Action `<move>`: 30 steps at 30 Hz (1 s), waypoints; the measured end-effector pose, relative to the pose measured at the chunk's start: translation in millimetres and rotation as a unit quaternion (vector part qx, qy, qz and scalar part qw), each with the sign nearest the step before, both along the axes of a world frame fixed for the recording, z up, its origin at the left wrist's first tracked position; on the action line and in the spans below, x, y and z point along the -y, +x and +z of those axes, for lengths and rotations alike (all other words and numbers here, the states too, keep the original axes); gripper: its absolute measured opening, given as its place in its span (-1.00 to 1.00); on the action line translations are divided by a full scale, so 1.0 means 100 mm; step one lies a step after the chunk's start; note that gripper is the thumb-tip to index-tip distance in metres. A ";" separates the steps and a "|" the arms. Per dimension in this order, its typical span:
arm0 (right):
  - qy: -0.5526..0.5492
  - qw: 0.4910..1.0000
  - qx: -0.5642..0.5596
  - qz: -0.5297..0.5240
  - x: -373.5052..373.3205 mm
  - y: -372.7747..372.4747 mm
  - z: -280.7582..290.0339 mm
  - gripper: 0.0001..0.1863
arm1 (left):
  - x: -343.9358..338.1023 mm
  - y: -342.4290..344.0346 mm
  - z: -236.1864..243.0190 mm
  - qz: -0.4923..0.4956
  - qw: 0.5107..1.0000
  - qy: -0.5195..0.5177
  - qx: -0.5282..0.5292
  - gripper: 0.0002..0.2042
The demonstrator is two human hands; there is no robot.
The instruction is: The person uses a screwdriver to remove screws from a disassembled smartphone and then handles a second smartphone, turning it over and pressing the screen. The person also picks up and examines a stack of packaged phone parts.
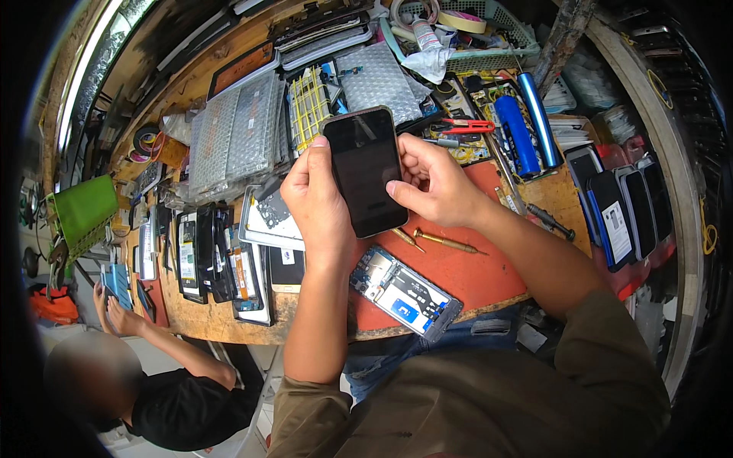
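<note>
A black phone (359, 156) with a dark screen is held upright in both hands. My left hand (309, 191) grips its left side, thumb along the edge. My right hand (427, 179) holds its right side, thumb on the screen's edge and fingers curled beside it. Below them, on a red mat (489, 271), lies an opened phone (405, 292) with its inner parts showing. Two brass screwdrivers (447, 242) lie above that phone, partly beside the held one.
Stacked phones and parts (229, 267) line the left, a co-worker (183, 389) beyond them. Bubble-wrapped items (233, 133), a green basket (515, 42), red-handled cutters (466, 125) and blue cylinders (519, 133) fill the back. Several phones (637, 214) stand at the right.
</note>
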State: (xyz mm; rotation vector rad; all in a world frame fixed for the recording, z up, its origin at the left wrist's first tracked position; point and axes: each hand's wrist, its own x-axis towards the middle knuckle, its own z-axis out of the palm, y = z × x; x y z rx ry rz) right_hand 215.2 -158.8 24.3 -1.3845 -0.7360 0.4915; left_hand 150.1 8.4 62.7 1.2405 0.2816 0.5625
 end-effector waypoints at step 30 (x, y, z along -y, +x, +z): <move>0.017 1.000 -0.003 0.002 -0.01 0.00 -0.01 -0.76 | 0.02 0.00 0.00 0.007 1.000 0.009 0.009 -0.71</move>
